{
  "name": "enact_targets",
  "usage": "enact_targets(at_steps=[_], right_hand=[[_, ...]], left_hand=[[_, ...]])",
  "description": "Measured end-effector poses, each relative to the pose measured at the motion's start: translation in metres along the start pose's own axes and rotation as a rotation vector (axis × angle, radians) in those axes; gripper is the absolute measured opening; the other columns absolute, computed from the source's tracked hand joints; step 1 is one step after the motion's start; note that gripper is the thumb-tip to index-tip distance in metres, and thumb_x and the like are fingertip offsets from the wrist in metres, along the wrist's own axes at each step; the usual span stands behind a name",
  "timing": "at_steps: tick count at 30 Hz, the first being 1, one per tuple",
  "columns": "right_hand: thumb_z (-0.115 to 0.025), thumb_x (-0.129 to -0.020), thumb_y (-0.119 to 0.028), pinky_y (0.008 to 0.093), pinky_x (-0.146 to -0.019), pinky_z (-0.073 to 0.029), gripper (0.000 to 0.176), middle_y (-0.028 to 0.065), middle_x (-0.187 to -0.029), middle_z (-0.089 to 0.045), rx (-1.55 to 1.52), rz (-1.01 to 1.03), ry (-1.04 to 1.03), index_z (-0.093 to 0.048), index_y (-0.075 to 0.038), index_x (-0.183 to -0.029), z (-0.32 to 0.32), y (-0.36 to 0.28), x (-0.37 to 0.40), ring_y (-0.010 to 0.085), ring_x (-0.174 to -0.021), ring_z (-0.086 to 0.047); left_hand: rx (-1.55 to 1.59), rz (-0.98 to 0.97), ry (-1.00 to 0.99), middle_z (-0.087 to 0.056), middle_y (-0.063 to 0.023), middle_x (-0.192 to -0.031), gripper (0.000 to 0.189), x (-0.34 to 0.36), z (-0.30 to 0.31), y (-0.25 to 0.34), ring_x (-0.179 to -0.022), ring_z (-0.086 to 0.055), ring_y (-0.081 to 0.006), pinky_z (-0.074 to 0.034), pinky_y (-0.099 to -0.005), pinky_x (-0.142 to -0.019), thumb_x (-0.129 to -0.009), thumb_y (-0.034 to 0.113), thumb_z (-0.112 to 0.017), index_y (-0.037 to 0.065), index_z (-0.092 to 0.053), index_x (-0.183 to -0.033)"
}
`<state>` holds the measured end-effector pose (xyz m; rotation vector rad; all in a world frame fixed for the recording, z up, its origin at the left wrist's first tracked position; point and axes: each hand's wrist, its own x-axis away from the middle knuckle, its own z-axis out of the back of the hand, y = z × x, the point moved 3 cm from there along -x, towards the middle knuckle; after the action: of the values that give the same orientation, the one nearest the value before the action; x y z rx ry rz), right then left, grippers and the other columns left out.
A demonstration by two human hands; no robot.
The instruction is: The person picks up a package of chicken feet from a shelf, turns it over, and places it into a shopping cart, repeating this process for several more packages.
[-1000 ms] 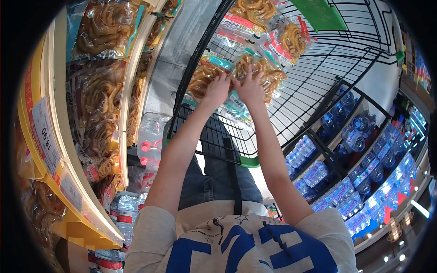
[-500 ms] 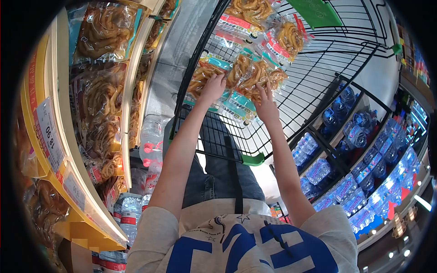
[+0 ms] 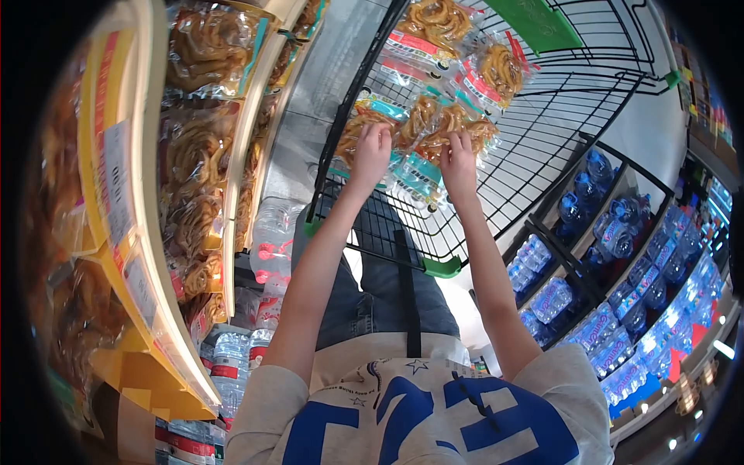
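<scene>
Several clear packs of brown twisted snacks lie in a black wire shopping cart (image 3: 542, 101) with green corner pieces. My left hand (image 3: 373, 155) is over the near left pack (image 3: 358, 128), its fingers bent together at the pack's edge. On the near right pack (image 3: 426, 128), my right hand (image 3: 458, 159) has its fingers curled down against the wrapper. Whether either hand grips the plastic is hard to make out. Farther up in the cart lie a pack with a red and white label (image 3: 430, 31) and another pack (image 3: 496, 74).
On the left, yellow-edged shelves (image 3: 116, 186) with price tags hold more snack packs (image 3: 198, 155). Water bottles (image 3: 231, 372) stand below them. At the right are racks of blue-labelled bottles (image 3: 612, 232). Grey floor (image 3: 314, 101) shows between shelf and cart.
Both hands have drawn their fingers in, and my right hand's spread fingers are now curled. The view has shifted, so the shelves and cart appear slightly farther right.
</scene>
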<state>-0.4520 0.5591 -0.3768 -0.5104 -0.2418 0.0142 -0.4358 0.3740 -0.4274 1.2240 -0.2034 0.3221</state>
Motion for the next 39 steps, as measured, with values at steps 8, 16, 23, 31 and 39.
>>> enact_targets(at_steps=[8, 16, 23, 31, 39], right_hand=[[-0.062, -0.083, -0.016, 0.0387, -0.043, -0.04, 0.023, 0.0131, -0.061, -0.056, -0.241, 0.108, -0.073, -0.052, -0.004, -0.066, -0.002, -0.105, 0.045, 0.031, -0.046, -0.054], [-0.06, -0.079, -0.002, 0.037, -0.064, -0.042, 0.009, 0.0132, -0.078, -0.053, -0.529, 0.628, 0.017, -0.053, -0.001, -0.082, 0.044, -0.262, 0.084, 0.0298, -0.073, -0.053], [-0.062, -0.077, -0.005, 0.0381, -0.083, -0.044, 0.026, 0.0172, -0.101, -0.055, -0.666, 1.085, -0.011, -0.053, -0.001, -0.101, 0.072, -0.46, 0.11, 0.0325, -0.098, -0.053], [-0.08, -0.061, -0.017, 0.0401, -0.092, -0.039, 0.068, 0.0241, -0.108, -0.05, -0.695, 1.149, 0.064, -0.043, 0.006, -0.113, 0.03, -0.56, 0.058, 0.0378, -0.107, -0.047], [-0.082, -0.064, -0.014, 0.0277, -0.072, -0.047, 0.046, 0.0084, -0.084, -0.063, -0.802, 0.711, -0.287, -0.054, 0.0, -0.099, 0.061, -0.538, 0.071, 0.0158, -0.077, -0.059]], left_hand=[[0.374, 0.086, -0.099, -0.06, -0.0086, -0.078, 0.022, 0.114, 0.09, 0.065, -0.075, -0.059, -0.0144, -0.046, -0.0273, -0.07, -0.095, 0.016, -0.043, -0.002, -0.053, -0.085], [0.258, 0.118, 0.157, -0.063, -0.0064, -0.086, 0.022, 0.245, 0.218, 0.067, -0.081, -0.059, -0.011, -0.046, -0.0247, -0.074, -0.095, 0.018, -0.047, -0.001, -0.057, -0.09], [0.324, 0.096, 0.59, -0.063, -0.0066, -0.081, 0.019, 0.368, 0.278, 0.052, -0.074, -0.058, -0.0117, -0.045, -0.0247, -0.067, -0.093, 0.016, -0.049, 0.0, -0.058, -0.087], [0.462, 0.139, 0.701, -0.064, -0.0054, -0.083, 0.021, 0.451, 0.276, 0.002, -0.075, -0.06, -0.0109, -0.046, -0.0239, -0.067, -0.095, 0.02, -0.048, 0.003, -0.057, -0.088], [0.46, 0.137, 0.686, -0.064, -0.0051, -0.081, 0.026, 0.463, 0.279, -0.019, -0.072, -0.06, -0.0107, -0.045, -0.0239, -0.065, -0.095, 0.023, -0.046, 0.001, -0.057, -0.086]])
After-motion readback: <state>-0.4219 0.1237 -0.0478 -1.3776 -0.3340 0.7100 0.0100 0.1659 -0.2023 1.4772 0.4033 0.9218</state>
